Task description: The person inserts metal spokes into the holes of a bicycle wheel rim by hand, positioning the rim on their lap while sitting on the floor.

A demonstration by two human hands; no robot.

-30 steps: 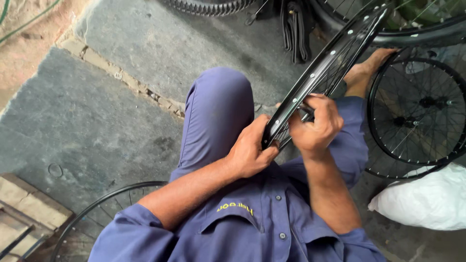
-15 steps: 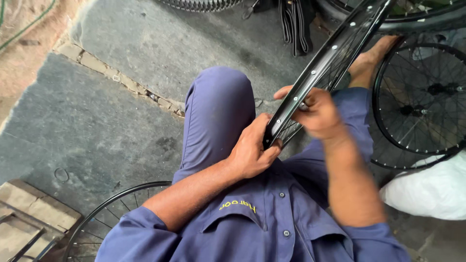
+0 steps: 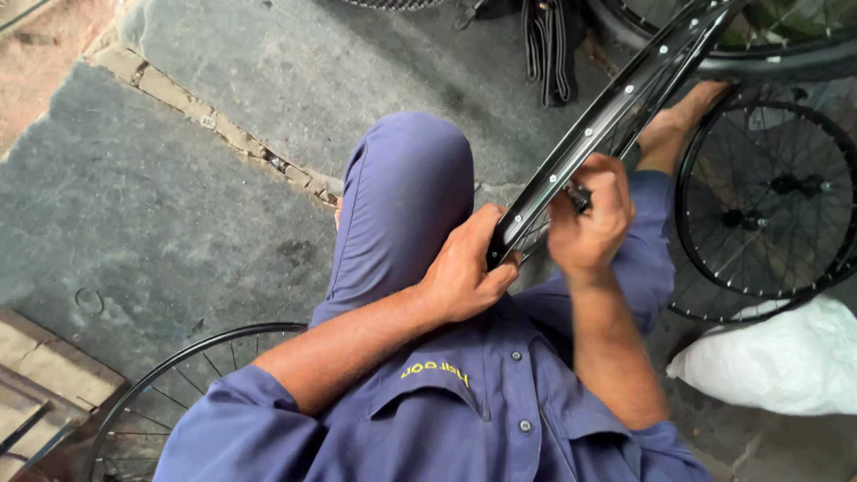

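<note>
1. The black wheel rim (image 3: 616, 107) lies edge-on over the person's lap, its long axis slanting from lower left up to the upper right.
2. The left hand (image 3: 464, 268) grips the rim's lower end, fingers wrapped round it.
3. The right hand (image 3: 589, 223) is fisted around a small tool against the rim's inner side.

Blue-violet work shirt (image 3: 464, 419) with short sleeves, small buttons and yellow stitched lettering on the chest pocket; matching trousers (image 3: 402, 205); bare foot (image 3: 683, 125).
</note>
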